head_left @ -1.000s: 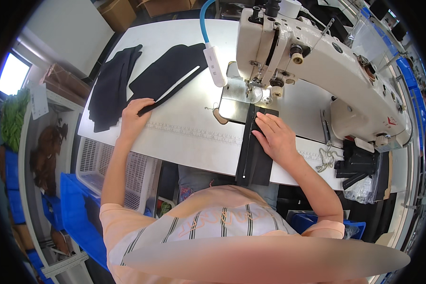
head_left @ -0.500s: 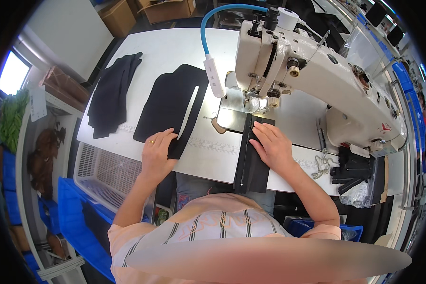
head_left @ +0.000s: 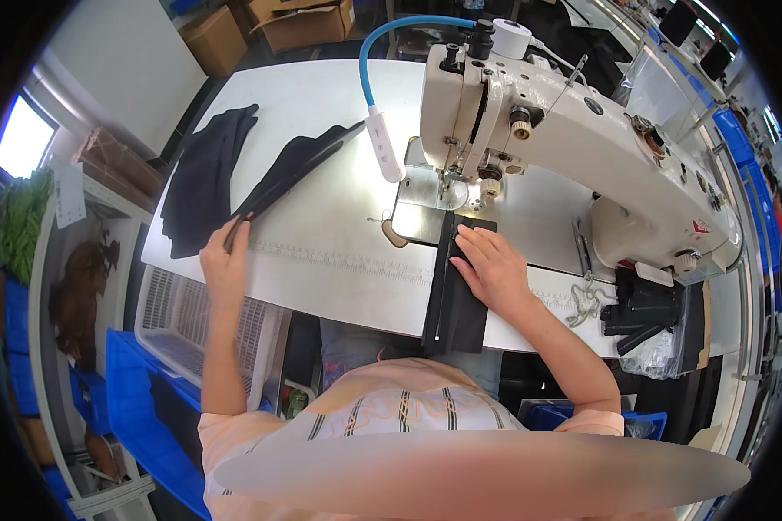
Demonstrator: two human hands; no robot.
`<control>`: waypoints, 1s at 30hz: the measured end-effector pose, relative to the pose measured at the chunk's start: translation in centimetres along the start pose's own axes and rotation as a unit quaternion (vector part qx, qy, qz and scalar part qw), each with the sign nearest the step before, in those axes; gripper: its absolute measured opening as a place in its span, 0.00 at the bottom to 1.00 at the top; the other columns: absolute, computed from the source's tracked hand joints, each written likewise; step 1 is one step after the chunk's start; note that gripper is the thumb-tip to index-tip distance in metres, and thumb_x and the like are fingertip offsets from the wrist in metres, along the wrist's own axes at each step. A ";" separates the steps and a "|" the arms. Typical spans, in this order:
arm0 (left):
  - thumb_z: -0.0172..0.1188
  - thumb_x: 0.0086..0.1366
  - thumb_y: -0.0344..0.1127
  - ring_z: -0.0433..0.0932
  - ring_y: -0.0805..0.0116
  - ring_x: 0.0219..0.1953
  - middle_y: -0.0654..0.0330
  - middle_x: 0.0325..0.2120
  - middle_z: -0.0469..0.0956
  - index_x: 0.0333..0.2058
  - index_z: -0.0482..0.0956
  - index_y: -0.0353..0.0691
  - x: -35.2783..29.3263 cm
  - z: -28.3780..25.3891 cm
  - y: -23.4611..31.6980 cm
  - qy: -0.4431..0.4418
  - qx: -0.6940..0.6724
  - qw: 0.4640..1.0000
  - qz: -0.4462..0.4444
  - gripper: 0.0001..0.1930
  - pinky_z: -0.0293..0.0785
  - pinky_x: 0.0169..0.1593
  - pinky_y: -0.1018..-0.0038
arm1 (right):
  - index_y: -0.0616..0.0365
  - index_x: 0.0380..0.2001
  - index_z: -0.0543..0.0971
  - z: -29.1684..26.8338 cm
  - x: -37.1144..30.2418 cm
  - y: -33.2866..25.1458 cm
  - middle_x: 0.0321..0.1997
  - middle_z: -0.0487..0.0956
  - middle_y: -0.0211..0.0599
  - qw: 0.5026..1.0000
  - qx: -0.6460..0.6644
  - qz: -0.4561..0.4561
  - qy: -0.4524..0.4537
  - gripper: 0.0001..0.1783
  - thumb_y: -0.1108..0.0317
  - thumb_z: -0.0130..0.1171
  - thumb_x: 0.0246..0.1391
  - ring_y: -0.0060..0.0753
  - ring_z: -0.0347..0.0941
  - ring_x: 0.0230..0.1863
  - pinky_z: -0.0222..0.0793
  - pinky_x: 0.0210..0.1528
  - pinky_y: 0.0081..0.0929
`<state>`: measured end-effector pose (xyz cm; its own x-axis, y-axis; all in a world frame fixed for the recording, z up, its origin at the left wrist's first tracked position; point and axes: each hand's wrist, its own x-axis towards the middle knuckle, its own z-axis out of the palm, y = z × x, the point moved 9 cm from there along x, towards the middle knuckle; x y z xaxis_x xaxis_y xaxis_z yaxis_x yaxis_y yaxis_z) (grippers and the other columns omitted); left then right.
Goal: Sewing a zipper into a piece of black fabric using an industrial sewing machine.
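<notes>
My left hand (head_left: 225, 267) pinches the near corner of a black fabric panel (head_left: 297, 163). The panel is lifted and partly folded over, so the pale slot in it no longer shows. To its left lies a stack of black fabric pieces (head_left: 205, 178). My right hand (head_left: 499, 271) rests flat, fingers stretched out, on a black fabric strip with a zipper (head_left: 457, 300). The strip's far end lies just in front of the needle area of a white sewing machine (head_left: 530, 113), and its near end hangs over the table edge.
A white table (head_left: 339, 234) with a printed ruler line carries everything. A lamp on a blue hose (head_left: 384, 148) hangs beside the needle. Tweezers (head_left: 582, 247), a chain (head_left: 589, 304) and black zipper pieces (head_left: 647, 304) lie right. A white basket (head_left: 200, 326) and blue bin (head_left: 139, 391) stand lower left.
My left hand has moved left, lifting the black panel's near edge and turning it over toward the stack. The right hand stays on the zipper strip; the whole view has shifted slightly.
</notes>
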<state>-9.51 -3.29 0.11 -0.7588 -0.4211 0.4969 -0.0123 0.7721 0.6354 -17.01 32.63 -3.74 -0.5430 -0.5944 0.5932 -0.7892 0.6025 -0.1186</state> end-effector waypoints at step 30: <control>0.63 0.38 0.22 0.73 0.58 0.45 0.60 0.47 0.77 0.45 0.80 0.39 -10.5 2.6 5.3 -0.123 0.080 0.977 0.153 0.28 0.68 0.52 0.65 | 0.59 0.41 0.78 0.1 0.2 -0.2 0.49 0.78 0.33 1.000 -0.002 -0.005 -0.012 0.19 0.64 0.67 0.46 0.36 0.73 0.49 0.73 0.47 0.31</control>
<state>-3.33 6.46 -3.29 -0.8761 -0.0477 0.4798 0.1526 0.9166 0.3696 -16.96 32.32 -3.74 -0.5416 -0.6135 0.5747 -0.7939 0.5980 -0.1099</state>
